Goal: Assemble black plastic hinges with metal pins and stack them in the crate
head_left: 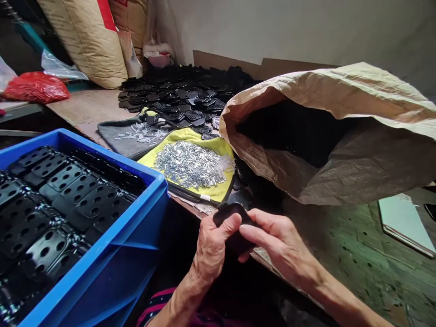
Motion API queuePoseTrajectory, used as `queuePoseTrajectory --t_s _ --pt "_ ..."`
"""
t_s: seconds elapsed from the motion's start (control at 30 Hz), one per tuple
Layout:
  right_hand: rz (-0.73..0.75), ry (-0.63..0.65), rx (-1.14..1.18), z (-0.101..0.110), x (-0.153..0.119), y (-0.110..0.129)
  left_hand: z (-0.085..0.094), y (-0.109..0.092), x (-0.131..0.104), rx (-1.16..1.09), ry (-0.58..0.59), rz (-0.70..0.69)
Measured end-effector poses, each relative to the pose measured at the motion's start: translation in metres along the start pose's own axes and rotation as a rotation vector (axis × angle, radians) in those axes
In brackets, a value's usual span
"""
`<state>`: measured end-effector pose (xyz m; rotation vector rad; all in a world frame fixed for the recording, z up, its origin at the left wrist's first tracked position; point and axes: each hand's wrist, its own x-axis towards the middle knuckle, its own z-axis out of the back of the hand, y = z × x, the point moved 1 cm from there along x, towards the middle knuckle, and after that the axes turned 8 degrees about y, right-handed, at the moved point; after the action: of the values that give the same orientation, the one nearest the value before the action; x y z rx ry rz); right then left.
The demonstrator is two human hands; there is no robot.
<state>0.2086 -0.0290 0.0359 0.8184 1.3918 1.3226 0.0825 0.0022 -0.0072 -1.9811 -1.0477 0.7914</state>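
Observation:
A flat black plastic piece with rounded corners [235, 211] is held between my two hands, just in front of the table edge. My left hand [214, 240] grips its left side, thumb lying across the top face. On the right side, my right hand [272, 231] pinches the piece, and its fingertips are partly hidden behind it. Beyond the hands, a heap of small shiny metal pins [190, 163] lies on a yellow cloth [216, 193]. Behind that is a large pile of similar black pieces [190, 100].
At left stands a blue crate [136, 240] filled with rows of black perforated parts [68, 177]. An open paper sack [340, 177] lies at right. White slivers [139, 131] rest on a grey cloth [116, 131]. A pale notebook [405, 222] and a red bag [37, 87] sit farther out.

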Motion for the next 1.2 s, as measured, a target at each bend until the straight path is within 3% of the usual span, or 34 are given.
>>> queuePoseTrajectory --t_s 0.07,0.13,0.3,0.4,0.5,0.67,0.77,0.9,1.03,1.13,1.2 --pt "-0.017 0.077 0.002 -0.005 0.011 0.000 0.003 -0.001 -0.001 -0.210 -0.034 0.023" --pt "-0.041 0.049 -0.201 0.003 0.027 -0.001 0.011 -0.004 -0.001 -0.312 -0.094 0.014" --pt "0.115 -0.312 -0.816 0.044 0.087 -0.006 0.032 -0.010 0.000 -0.338 -0.190 0.032" --pt "0.153 -0.365 -1.071 0.056 0.120 -0.012 0.039 -0.011 0.002 -0.340 -0.167 0.078" --pt "0.055 -0.359 -1.240 0.058 0.136 -0.016 0.043 -0.011 0.007 -0.397 -0.174 0.153" --pt "-0.072 -0.244 -1.369 0.053 0.139 -0.012 0.046 -0.014 0.014 -0.508 -0.299 0.206" --pt "-0.099 -0.176 -1.448 0.049 0.140 -0.005 0.046 -0.014 0.015 -0.544 -0.241 0.228" --pt "-0.097 -0.110 -1.492 0.047 0.146 0.002 0.048 -0.014 0.013 -0.539 -0.161 0.238" --pt "-0.033 -0.143 -1.431 0.037 0.144 0.012 0.051 -0.018 0.007 -0.564 -0.056 0.184" --pt "0.046 -0.152 -1.092 0.021 0.126 0.019 0.055 -0.020 0.000 -0.467 0.003 0.141" --pt "0.049 -0.049 -0.741 0.007 0.108 0.019 0.057 -0.020 -0.006 -0.361 0.046 0.122"
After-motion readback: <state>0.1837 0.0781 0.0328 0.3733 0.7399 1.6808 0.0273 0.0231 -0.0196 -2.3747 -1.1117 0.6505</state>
